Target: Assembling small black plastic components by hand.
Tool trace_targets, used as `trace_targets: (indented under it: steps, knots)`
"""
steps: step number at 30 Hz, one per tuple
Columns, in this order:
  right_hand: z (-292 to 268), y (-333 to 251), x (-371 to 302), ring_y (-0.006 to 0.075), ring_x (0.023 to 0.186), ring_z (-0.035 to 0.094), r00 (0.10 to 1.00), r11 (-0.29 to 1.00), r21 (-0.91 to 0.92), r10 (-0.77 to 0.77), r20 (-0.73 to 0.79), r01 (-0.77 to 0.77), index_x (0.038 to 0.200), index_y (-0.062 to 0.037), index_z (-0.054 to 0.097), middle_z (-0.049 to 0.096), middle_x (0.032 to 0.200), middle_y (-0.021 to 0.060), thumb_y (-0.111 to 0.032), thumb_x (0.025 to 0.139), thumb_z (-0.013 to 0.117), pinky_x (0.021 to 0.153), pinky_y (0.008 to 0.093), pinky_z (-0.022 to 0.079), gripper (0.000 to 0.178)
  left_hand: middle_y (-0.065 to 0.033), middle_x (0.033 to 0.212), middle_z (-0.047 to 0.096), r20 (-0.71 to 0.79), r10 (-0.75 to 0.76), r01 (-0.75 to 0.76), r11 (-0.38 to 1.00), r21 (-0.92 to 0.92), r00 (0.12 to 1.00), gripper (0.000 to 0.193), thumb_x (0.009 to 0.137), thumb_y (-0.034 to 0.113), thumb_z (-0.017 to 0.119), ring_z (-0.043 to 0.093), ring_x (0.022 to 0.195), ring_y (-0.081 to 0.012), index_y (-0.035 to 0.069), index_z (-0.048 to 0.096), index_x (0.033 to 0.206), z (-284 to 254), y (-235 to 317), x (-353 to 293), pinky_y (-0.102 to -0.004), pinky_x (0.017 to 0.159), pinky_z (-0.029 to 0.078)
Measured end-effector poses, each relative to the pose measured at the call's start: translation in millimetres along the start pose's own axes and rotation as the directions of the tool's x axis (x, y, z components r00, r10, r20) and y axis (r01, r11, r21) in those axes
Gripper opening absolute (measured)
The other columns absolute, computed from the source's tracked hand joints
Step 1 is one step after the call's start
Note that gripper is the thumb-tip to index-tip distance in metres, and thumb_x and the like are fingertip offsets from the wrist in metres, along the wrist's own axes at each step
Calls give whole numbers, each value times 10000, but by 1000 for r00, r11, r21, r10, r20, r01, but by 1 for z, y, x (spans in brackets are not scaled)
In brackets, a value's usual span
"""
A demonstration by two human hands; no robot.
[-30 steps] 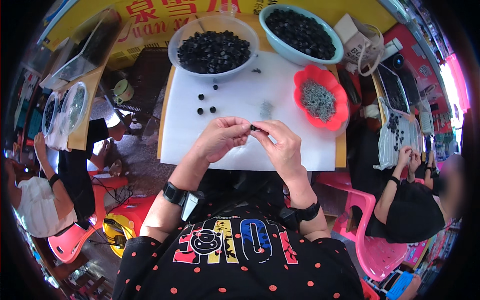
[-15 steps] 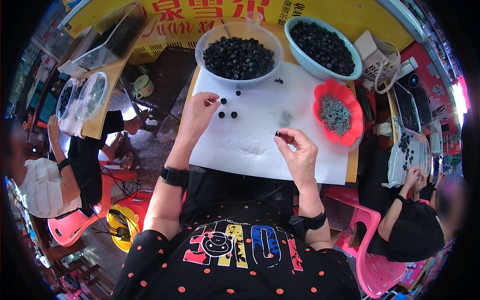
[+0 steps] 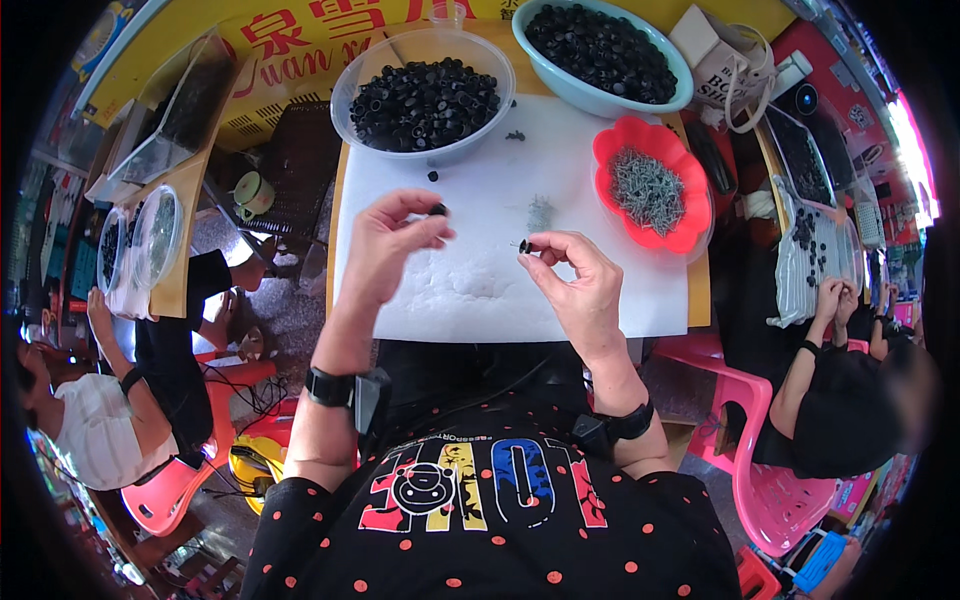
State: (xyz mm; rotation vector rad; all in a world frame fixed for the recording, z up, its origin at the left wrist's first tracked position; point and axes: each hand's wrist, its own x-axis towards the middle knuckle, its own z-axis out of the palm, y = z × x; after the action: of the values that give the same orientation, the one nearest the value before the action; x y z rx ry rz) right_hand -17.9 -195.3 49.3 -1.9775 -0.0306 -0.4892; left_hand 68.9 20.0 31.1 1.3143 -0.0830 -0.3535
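Over the white sheet [image 3: 470, 300], the left hand [image 3: 388, 243] has moved nearer the right hand [image 3: 577, 277], apparently pinching a round black cap [image 3: 438, 209] (grip blurred), so both seem loaded, the right narrowly holding a second black cap [image 3: 527, 246], dark and squat, thin pin [image 3: 515, 245] protruding leftward.
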Motion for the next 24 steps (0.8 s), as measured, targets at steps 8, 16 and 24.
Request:
trace_targets:
  steps: [8,16,24]
  knots:
    - [-6,-2,0,141,659,631,996,994,-59,-88,1,88,907,-20,659,664,828,75,-5,729,756,608,262,512,203,-208,1148,616,218,-248,319,858,-402,944,232,921,24,560,640,1035,-259,-34,601,1142,41,-14,-16,-341,926,538]
    - [-8,-2,-4,138,652,619,1000,994,105,-9,27,6,897,-14,660,662,823,76,-17,730,763,603,259,504,196,-144,1123,633,260,-188,288,856,-430,947,263,889,27,612,633,1033,-220,-2,605,1151,46,-26,-19,-323,936,529]
    - [-7,-4,-3,138,639,607,998,999,37,-32,62,30,895,-16,648,645,804,70,-22,721,772,582,263,493,213,-126,1106,640,286,-186,299,850,-434,940,239,882,31,623,628,1020,-203,2,627,1119,44,-32,-19,-330,935,524]
